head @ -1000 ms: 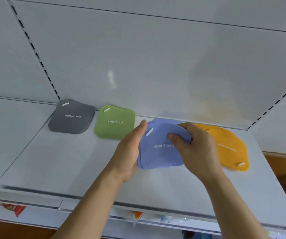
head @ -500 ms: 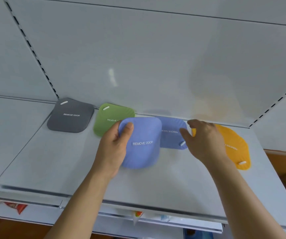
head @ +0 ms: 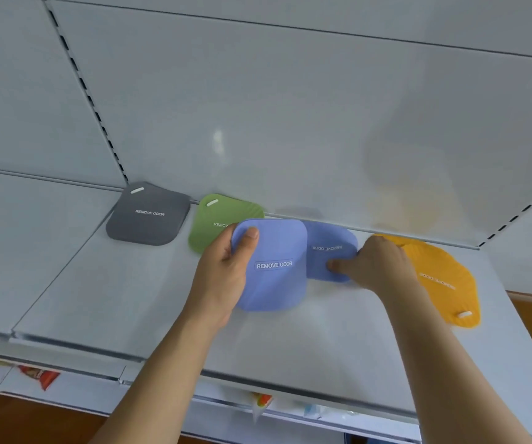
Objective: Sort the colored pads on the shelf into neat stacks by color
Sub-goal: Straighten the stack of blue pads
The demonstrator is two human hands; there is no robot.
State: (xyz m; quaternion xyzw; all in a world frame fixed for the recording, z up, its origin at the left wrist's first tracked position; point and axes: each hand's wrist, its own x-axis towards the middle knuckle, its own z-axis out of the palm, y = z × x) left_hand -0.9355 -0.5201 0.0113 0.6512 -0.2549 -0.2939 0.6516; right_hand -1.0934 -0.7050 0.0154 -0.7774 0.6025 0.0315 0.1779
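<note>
My left hand [head: 226, 270] grips a blue pad [head: 274, 277] by its upper left corner, thumb on top; the pad is lifted and partly covers the green pad [head: 213, 219]. A second blue pad [head: 328, 251] lies flat near the back wall, its label upside down. My right hand [head: 377, 267] has its fingers on the front right edge of that pad; whether they pinch it is unclear. An orange pad [head: 444, 280] lies to the right, partly behind my right hand. A grey pad [head: 149, 216] lies at the far left.
The white shelf [head: 98, 299] has bare room in front of the pads, and its front edge [head: 66, 344] runs across the lower view. The white back wall stands right behind the pads. Packaged goods [head: 38, 376] hang below the shelf.
My left hand pulled the top blue pad off to the left, uncovering the second blue pad. My right hand let go of the top pad and came down on the second one.
</note>
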